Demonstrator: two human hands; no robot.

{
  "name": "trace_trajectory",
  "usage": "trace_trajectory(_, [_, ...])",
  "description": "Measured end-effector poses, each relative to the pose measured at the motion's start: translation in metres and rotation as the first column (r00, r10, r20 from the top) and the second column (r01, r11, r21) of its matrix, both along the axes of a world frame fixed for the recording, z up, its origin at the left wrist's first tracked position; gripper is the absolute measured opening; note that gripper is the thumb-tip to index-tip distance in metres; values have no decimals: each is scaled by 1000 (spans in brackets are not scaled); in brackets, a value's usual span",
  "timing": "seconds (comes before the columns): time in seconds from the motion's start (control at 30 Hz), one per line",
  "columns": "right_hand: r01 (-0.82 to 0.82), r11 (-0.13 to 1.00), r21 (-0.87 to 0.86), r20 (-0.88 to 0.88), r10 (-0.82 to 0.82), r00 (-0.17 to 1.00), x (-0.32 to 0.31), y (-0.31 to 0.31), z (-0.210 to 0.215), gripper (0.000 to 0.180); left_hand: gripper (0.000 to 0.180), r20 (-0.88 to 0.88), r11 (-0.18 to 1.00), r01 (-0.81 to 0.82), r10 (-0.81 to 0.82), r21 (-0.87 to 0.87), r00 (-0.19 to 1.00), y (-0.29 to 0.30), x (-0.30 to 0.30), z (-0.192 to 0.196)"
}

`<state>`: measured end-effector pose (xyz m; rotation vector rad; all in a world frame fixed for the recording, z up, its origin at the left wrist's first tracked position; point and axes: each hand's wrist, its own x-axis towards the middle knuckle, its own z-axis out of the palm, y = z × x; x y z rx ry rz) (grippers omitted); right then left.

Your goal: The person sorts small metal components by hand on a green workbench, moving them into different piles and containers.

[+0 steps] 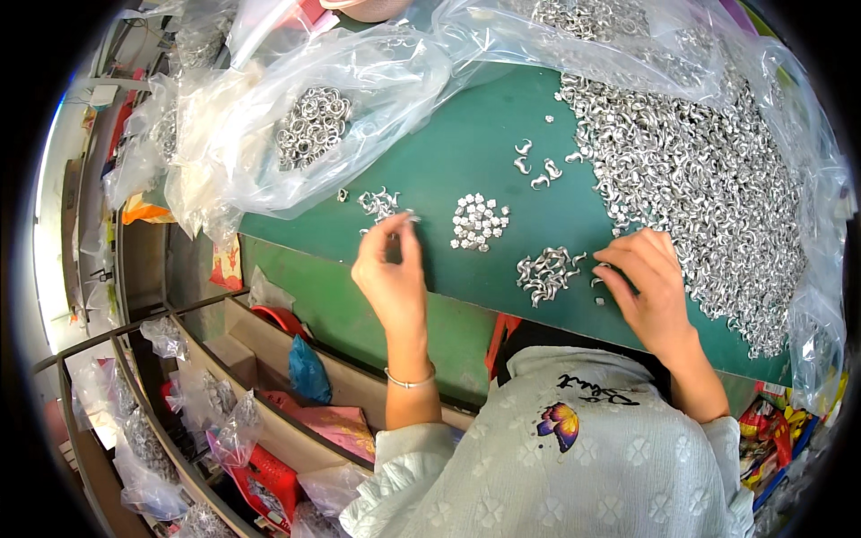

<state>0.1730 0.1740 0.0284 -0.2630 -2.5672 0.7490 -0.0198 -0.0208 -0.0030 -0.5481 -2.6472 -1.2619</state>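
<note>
My left hand (pixel 392 280) is raised over the green table, thumb and forefinger pinched on a small silver metal piece (pixel 412 217). Just beyond those fingertips lies a little heap of silver pieces (pixel 378 203). My right hand (pixel 653 289) hovers by the table's near side with its fingers closed together; a small silver bit shows at the fingertips, too small to name. Left of it sits a pile of curved silver pieces (pixel 549 274). Between the hands, farther off, is a cluster of flower-shaped silver pieces (pixel 479 221).
A large heap of curved metal pieces (pixel 708 188) covers the right side, edged by clear plastic sheeting (pixel 821 224). At the far left, a clear bag (pixel 224 134) holds silver rings (pixel 314 125). Compartmented drawers (pixel 242 345) with bagged parts stand below left.
</note>
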Motion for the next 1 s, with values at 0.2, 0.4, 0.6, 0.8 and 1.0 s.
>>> trace_trajectory(0.2, [102, 994, 35, 40, -104, 994, 16, 14, 0, 18, 20, -264, 984, 83, -124, -160, 957, -8, -18, -18])
trace_trajectory(0.4, [171, 985, 24, 111, -172, 979, 31, 27, 2, 18, 27, -268, 951, 22, -109, -308, 957, -5, -13, -16])
trace_trajectory(0.6, [82, 997, -16, 259, -75, 963, 45, 35, 5, 18, 24, -343, 952, -18, -91, -304, 935, -10, -23, -18])
trace_trajectory(0.8, [3, 998, 60, 239, -18, 971, 23, 7, -4, 27, 34, -41, 805, 581, -588, -119, 808, 25, 63, 15])
trace_trajectory(1.0, [-90, 993, 77, 207, 73, 976, 23, -3, -19, 21, 44, 89, 755, 636, -631, -160, 771, 32, 90, 21])
